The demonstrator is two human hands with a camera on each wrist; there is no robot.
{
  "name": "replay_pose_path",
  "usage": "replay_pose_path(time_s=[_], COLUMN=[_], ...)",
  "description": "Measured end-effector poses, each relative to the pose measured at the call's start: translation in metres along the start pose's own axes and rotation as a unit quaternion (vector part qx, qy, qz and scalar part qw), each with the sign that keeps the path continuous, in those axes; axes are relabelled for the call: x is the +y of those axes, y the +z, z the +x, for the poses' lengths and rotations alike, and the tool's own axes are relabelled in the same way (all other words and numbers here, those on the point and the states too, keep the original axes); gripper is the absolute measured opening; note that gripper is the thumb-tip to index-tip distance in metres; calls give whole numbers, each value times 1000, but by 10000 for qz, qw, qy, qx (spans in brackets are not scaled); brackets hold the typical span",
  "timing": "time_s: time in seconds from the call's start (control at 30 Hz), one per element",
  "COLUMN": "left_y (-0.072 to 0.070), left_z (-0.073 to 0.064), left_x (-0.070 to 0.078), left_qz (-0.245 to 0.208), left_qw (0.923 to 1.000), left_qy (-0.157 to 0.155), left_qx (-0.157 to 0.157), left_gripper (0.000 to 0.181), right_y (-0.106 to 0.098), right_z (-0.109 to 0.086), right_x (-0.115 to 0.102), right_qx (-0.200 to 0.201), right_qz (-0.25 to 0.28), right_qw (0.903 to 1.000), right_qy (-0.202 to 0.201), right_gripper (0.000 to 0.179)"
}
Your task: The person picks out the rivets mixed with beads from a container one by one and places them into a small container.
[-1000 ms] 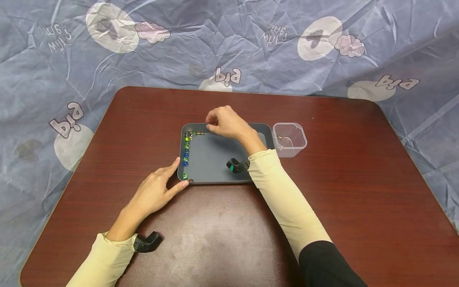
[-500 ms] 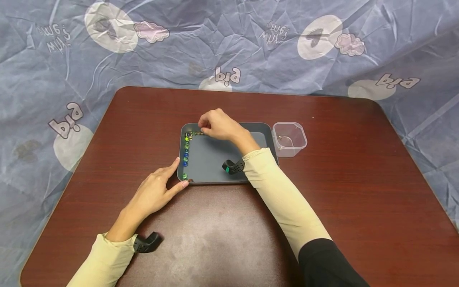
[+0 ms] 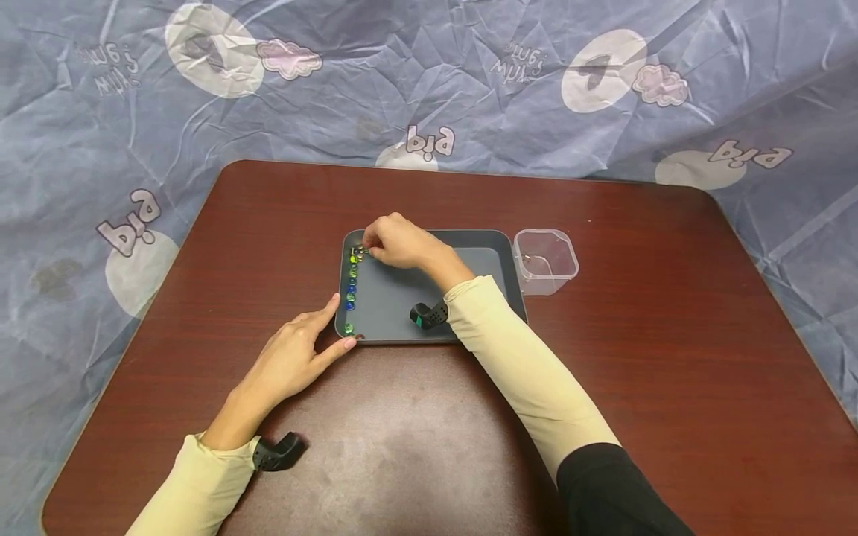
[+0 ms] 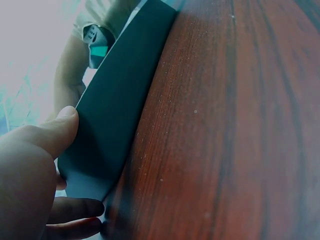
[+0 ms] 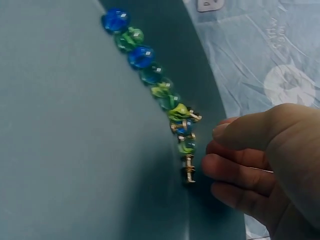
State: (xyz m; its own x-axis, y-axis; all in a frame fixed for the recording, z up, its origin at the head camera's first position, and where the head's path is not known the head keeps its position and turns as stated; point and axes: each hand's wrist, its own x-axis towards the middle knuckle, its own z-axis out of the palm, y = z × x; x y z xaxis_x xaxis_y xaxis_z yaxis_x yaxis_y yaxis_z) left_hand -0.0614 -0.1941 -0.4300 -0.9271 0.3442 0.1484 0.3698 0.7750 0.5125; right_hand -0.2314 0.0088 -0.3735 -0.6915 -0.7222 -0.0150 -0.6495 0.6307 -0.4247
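A shallow grey tray (image 3: 387,301) lies on the table. Along its left wall runs a row of blue and green glass marbles (image 3: 352,280), with one green marble (image 3: 348,327) apart at the near corner. Small gold-coloured spool-like pieces (image 5: 189,169) lie at the row's far end. My left hand (image 3: 295,348) touches the tray's near left corner, thumb at the front rim and fingers along the left side. My right hand (image 3: 401,242) is over the far left corner, fingers loosely bent beside the gold pieces; nothing shows between them in the right wrist view.
A clear square plastic box (image 3: 544,286) stands against the tray's right side, with a small gold-coloured bit (image 3: 527,258) inside. The reddish-brown table (image 3: 670,320) extends around the tray. A printed grey-blue cloth (image 3: 375,67) hangs behind it.
My right hand has moved left and slightly nearer along the tray's far wall, toward the corner, and now covers part of the gold pieces. My left hand has stayed at the near corner.
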Motion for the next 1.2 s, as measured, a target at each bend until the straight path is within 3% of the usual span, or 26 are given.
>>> replay_pose_path(time_s=[0.43, 1.2], left_y=[0, 0], left_z=[0, 0], left_x=[-1, -1], left_qz=[33, 36], left_qw=[10000, 10000], left_qy=[-37, -53], left_qx=[-15, -13], left_gripper=[78, 78], right_y=[14, 20], right_z=[14, 15], right_x=[-4, -1], right_qx=[-494, -395], right_qz=[-248, -483], right_qw=[9983, 9980], right_qy=[159, -5], right_gripper=[25, 11])
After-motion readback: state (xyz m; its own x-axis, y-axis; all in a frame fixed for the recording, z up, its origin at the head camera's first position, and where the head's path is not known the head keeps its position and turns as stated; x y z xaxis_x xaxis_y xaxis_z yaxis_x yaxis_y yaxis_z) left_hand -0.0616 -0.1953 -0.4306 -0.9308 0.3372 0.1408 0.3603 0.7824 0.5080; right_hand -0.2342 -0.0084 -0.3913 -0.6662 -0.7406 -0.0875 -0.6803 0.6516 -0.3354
